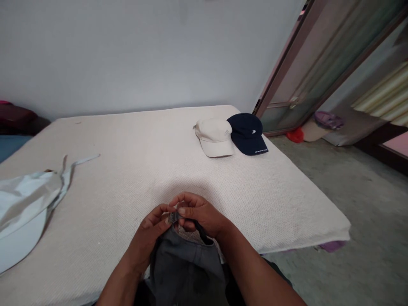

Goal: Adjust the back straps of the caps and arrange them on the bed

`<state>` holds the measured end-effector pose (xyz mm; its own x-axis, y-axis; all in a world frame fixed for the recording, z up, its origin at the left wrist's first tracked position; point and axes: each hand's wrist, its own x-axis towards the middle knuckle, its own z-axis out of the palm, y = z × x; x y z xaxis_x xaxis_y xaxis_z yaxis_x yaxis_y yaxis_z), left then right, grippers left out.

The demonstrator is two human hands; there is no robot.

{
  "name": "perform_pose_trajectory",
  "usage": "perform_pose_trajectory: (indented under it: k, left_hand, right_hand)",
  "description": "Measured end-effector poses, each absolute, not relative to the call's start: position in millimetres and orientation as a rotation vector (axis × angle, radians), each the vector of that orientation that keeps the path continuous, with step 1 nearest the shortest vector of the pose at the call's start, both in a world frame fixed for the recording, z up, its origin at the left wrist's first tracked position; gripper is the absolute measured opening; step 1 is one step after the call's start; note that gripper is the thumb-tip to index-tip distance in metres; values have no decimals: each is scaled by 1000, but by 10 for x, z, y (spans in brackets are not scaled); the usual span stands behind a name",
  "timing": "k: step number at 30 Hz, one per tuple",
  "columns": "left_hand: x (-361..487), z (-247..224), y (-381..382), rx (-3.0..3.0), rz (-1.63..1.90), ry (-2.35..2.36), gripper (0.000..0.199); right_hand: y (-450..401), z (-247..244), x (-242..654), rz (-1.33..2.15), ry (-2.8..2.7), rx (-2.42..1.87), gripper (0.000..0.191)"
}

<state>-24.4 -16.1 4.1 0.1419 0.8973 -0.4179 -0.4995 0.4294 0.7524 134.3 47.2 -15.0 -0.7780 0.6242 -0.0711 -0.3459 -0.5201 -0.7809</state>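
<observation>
A dark grey cap (191,259) is held at the near edge of the white-covered surface, its back opening turned up and away from me. My left hand (154,225) pinches the metal buckle (174,216) of its back strap. Thumb and fingers of my right hand (200,212) grip the strap just beside the buckle. The strap's other part (201,231) curves down to the cap's right side. The cap's brim is not visible.
A beige cap (215,138) and a navy cap (247,134) lie side by side toward the back right. At the left lies a pale hat with ties (25,212). The white-covered surface (127,144) meets a wall behind; grey floor (360,204) is at the right.
</observation>
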Motion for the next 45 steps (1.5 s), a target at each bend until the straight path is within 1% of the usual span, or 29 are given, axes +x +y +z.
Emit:
perform_pose_trajectory:
  k: [3, 7, 15, 22, 27, 29, 33, 38, 45]
  left_hand:
    - [-239, 43, -162, 565, 1068, 1027, 25]
    - [-250, 34, -168, 692, 1030, 1062, 30]
    - [-228, 40, -165, 758, 1008, 1021, 19]
    - [-217, -32, -171, 761, 1063, 1014, 15]
    - [-243, -69, -152, 797, 1110, 1153, 12]
    - [-252, -85, -143, 837, 1102, 1188, 12]
    - [-258, -120, -139, 939, 1069, 1271, 15]
    - [-253, -139, -152, 1102, 982, 1383, 17]
    - [-213, -125, -156, 1225, 953, 1407, 16]
  right_hand:
    - [464, -147, 1339, 2257, -1082, -471, 26]
    - [449, -135, 1343, 2270, -1050, -473, 29]
    - [441, -100, 1349, 2221, -1067, -479, 34]
    - [458, -187, 1314, 2075, -1197, -608, 22]
    - [479, -182, 1310, 1761, -1332, -814, 9]
    - [477, -159, 1325, 1638, -1441, -864, 8]
    - [448, -112, 1355, 1535, -1645, -874, 8]
    - [426, -93, 1361, 1336, -1902, -970, 3]
    - [462, -111, 1386, 1302, -2041, -1083, 3]
